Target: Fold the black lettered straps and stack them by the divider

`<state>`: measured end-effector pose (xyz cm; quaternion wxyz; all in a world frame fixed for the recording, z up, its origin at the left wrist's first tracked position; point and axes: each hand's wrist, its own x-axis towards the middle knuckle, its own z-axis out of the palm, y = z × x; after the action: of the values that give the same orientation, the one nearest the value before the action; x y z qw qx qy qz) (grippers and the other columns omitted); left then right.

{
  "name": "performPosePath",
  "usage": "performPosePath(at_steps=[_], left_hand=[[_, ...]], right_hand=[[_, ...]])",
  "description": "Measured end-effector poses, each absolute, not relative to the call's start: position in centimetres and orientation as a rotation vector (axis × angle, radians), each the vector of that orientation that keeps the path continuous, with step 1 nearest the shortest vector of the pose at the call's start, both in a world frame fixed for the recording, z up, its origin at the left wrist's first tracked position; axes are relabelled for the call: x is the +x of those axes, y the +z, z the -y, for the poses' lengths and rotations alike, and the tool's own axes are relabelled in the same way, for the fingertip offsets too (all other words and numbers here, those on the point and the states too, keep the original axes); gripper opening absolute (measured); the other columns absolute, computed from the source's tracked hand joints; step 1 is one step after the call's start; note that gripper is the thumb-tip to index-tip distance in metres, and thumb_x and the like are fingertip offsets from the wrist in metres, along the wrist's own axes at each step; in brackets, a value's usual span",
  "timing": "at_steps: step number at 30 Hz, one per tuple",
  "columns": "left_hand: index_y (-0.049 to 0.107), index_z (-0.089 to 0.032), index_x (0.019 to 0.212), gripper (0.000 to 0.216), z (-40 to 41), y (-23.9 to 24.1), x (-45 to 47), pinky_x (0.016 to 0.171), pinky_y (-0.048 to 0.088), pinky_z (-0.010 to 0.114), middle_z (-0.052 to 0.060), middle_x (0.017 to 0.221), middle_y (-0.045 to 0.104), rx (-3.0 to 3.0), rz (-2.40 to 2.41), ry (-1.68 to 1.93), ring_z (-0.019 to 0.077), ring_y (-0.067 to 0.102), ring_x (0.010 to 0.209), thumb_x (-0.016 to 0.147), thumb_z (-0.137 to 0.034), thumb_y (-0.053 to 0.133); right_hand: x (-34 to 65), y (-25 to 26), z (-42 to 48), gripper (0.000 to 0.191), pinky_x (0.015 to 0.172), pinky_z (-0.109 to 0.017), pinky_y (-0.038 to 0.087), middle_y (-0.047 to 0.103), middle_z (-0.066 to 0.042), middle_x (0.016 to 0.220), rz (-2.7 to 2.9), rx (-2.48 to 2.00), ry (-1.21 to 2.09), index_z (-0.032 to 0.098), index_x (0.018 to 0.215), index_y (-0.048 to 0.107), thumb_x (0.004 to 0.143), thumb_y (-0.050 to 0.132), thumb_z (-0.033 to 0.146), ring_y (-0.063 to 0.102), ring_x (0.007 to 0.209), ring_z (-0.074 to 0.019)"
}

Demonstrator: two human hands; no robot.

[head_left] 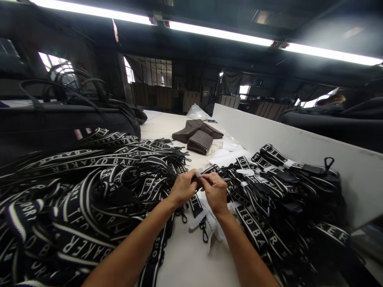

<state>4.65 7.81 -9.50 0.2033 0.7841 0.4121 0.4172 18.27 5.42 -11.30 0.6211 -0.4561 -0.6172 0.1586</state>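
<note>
My left hand and my right hand meet over the middle of the table, fingers closed in a pinch. Between the fingertips shows a small pale strip; exactly how each hand grips it is partly hidden. Just below the hands lies a black webbing strap with white lettering. Beneath my right hand are loose white strips with wavy edges, and a black snap hook rests on them.
Loose lettered straps heap up on the left. Folded, white-banded strap bundles are piled at right against a white partition. Dark brown pouches and a clear plastic bag lie farther back. A large black bag stands at left.
</note>
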Motion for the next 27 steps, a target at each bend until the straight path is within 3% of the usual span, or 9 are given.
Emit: performPosePath(at_steps=[4,8,14,18,27], left_hand=[[0.058,-0.023,0.097,0.019,-7.8,-9.7,4.9,0.069,0.044,0.026,0.001,0.078,0.067,2.100,-1.061,1.168,0.0185,0.063,0.073,0.080,-0.015,0.055],[0.053,-0.023,0.091,0.009,-7.4,-9.6,5.2,0.065,0.041,0.026,0.002,0.075,0.064,2.074,-1.041,1.172,0.0190,0.061,0.068,0.086,-0.019,0.048],[0.051,-0.023,0.088,0.010,-7.0,-9.4,5.5,0.059,0.037,0.025,0.001,0.070,0.063,2.048,-1.102,1.198,0.0168,0.058,0.060,0.091,-0.025,0.042],[0.052,-0.022,0.099,0.015,-6.8,-9.0,5.6,0.057,0.037,0.024,-0.001,0.069,0.064,1.971,-1.054,1.176,0.0150,0.056,0.056,0.092,-0.034,0.047],[0.055,-0.020,0.082,0.025,-7.4,-9.5,5.6,0.062,0.038,0.024,-0.002,0.068,0.057,1.845,-1.059,1.276,0.0144,0.052,0.062,0.093,-0.040,0.044]], right_hand=[[18.3,-11.2,-5.4,0.010,0.054,-0.026,0.049,0.061,-0.002,0.077,1.389,-1.122,0.388,0.019,0.081,0.067,0.085,0.061,0.027,0.055,0.059,-0.0131],[18.2,-10.7,-5.2,0.016,0.060,-0.027,0.049,0.059,-0.004,0.081,1.372,-1.145,0.296,0.020,0.076,0.061,0.088,0.059,0.031,0.056,0.069,-0.0156],[18.2,-10.4,-5.3,0.021,0.041,-0.024,0.045,0.056,-0.010,0.125,1.308,-1.004,0.623,0.019,0.080,0.058,0.086,0.059,0.040,0.054,0.053,-0.0091],[18.6,-10.4,-5.5,0.020,0.044,-0.025,0.043,0.067,-0.006,0.100,1.359,-1.035,0.652,0.020,0.092,0.060,0.089,0.055,0.039,0.051,0.048,-0.0100],[18.5,-10.6,-5.3,0.020,0.050,-0.025,0.044,0.065,-0.003,0.075,1.346,-1.158,0.493,0.020,0.082,0.062,0.085,0.060,0.039,0.055,0.056,-0.0144]])
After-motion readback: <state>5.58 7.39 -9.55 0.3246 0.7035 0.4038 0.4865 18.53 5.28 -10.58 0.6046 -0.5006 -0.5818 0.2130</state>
